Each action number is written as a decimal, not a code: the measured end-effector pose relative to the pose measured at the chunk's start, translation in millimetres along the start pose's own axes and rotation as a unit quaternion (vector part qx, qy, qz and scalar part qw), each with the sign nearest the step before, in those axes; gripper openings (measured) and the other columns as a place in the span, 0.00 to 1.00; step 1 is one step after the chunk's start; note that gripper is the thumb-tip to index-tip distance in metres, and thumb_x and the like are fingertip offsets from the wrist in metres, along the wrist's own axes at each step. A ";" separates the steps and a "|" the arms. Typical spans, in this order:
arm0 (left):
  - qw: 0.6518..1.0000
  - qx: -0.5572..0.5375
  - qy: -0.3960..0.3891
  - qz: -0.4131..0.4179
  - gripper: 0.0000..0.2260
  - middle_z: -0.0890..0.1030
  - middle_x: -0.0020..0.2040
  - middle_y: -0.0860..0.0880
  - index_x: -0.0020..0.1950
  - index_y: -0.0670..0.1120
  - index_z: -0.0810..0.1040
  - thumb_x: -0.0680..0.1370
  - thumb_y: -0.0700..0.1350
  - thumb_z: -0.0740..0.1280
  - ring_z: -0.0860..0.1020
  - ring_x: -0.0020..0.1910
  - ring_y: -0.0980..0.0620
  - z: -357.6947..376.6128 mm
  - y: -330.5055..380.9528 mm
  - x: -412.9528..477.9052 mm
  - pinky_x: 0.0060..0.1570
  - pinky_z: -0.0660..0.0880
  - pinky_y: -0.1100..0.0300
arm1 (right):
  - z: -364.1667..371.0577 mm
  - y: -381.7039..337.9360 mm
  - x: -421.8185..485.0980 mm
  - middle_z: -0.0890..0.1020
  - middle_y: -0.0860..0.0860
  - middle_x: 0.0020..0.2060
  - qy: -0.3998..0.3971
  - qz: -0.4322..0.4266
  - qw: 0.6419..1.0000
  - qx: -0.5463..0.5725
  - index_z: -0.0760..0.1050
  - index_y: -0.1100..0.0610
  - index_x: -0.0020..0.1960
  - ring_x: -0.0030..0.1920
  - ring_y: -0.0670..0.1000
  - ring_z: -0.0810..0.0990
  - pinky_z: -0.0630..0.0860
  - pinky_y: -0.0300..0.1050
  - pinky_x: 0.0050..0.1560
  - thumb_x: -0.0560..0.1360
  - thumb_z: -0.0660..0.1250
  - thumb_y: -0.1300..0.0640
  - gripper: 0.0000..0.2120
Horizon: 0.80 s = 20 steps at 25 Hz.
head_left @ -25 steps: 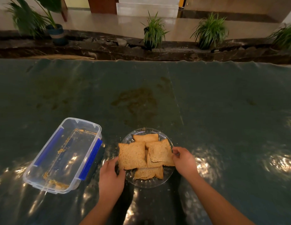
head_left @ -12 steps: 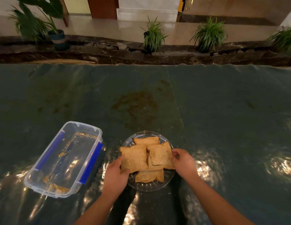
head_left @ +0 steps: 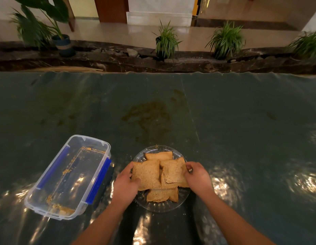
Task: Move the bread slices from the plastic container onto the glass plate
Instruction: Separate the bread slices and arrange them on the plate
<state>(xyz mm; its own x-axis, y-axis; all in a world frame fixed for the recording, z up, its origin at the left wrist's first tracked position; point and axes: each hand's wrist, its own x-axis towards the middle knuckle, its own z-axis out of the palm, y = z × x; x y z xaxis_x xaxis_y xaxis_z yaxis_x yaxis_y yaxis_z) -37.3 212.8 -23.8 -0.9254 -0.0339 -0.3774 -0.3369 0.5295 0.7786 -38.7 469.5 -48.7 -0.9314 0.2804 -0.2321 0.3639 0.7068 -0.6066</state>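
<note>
Since the earlier frame my left hand (head_left: 126, 184) has slid up along the left edge of the plate, and its fingers now wrap the left margin of the nearest slice instead of resting below it.

Landmark: the glass plate (head_left: 160, 206).

1. Left of the plate, well apart from it, the plastic container (head_left: 69, 175) stands lidless. It holds crumbs only; no slice remains inside. Its long axis runs from near-left to far-right, slanting toward the plate.
2. At the plate's left rim, my left hand grips the left slice (head_left: 146, 174), thumb on top and fingers curled under its outer edge.
3. On the plate, the bread slices (head_left: 162, 194) lie overlapping, flat, four or more; the lower layers are hidden.
4. At the plate's right rim, my right hand (head_left: 197, 175) pinches the right edge of the right slice (head_left: 174, 171). A ring shows on one finger.

Judgement: the transfer appears complete and what remains is squaring the stack. The slices lie between my two hands, each hand touching its own slice, so the coming move is an inward press toward the plate's centre. Neither hand is nearer; both are already in contact.
</note>
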 end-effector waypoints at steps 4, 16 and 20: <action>1.000 -0.015 -0.004 -0.002 0.27 0.78 0.58 0.52 0.74 0.54 0.65 0.76 0.40 0.67 0.77 0.59 0.49 -0.6 -5.0 -2.8 0.57 0.76 0.50 | 0.3 0.8 -0.2 0.78 0.49 0.52 0.002 -0.002 1.000 0.006 0.78 0.53 0.58 0.47 0.47 0.77 0.73 0.40 0.46 0.76 0.67 0.57 0.11; 1.000 0.016 0.017 0.008 0.27 0.77 0.64 0.49 0.74 0.50 0.66 0.76 0.41 0.67 0.75 0.63 0.49 6.0 -11.2 -8.3 0.58 0.72 0.57 | -0.3 -0.4 -5.2 0.78 0.49 0.54 0.018 -0.002 1.000 0.016 0.78 0.52 0.59 0.49 0.48 0.79 0.76 0.42 0.49 0.76 0.67 0.57 0.12; 0.999 -0.010 0.034 0.016 0.23 0.78 0.55 0.57 0.70 0.51 0.71 0.76 0.39 0.68 0.75 0.58 0.54 6.7 -7.4 -12.9 0.47 0.66 0.69 | -0.5 4.4 -6.0 0.79 0.51 0.53 0.025 0.005 1.000 0.014 0.78 0.53 0.58 0.49 0.50 0.79 0.76 0.43 0.49 0.75 0.67 0.57 0.12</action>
<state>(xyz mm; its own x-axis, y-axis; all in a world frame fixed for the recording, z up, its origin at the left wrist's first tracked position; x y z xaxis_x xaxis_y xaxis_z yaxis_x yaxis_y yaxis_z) -21.7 215.0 -28.1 -0.9452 -0.0746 -0.3177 -0.3094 0.5150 0.7994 -31.5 471.3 -49.7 -0.9258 0.3200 -0.2011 0.3728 0.6850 -0.6259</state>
